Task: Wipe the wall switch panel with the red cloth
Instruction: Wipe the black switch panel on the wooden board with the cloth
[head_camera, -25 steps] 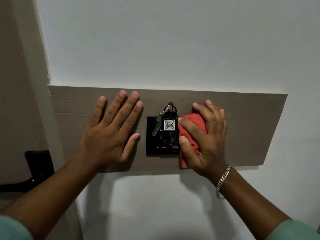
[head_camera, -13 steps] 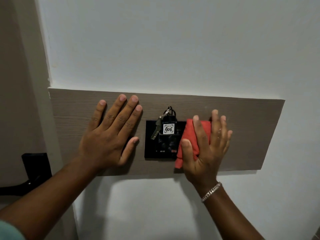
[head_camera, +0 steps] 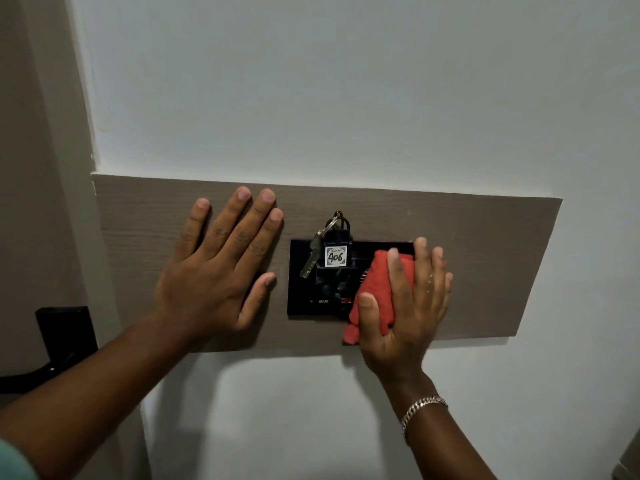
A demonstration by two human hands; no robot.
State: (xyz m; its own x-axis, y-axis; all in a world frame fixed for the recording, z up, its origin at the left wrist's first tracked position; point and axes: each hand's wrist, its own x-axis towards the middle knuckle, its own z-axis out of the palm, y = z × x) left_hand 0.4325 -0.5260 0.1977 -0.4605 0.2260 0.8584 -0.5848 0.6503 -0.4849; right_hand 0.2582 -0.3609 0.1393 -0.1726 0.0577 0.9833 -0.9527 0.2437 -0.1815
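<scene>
A black switch panel [head_camera: 303,292] is set into a grey-brown wooden board [head_camera: 485,258] on the white wall. A key with a tag marked 406 [head_camera: 335,256] hangs from a hook over the panel's upper middle. My right hand [head_camera: 412,306] presses the red cloth [head_camera: 375,289] flat against the panel's right part, fingers pointing up; the cloth's lower corner hangs below the panel. My left hand [head_camera: 218,271] lies flat on the board just left of the panel, fingers spread, holding nothing.
A black door handle and its plate [head_camera: 62,337] stick out at the lower left on the beige door. A silver bracelet [head_camera: 422,408] sits on my right wrist. Bare white wall lies above and below the board.
My right hand with the red cloth has turned from slanted to upright and slid slightly down on the panel's right side. My left hand has stayed in place.
</scene>
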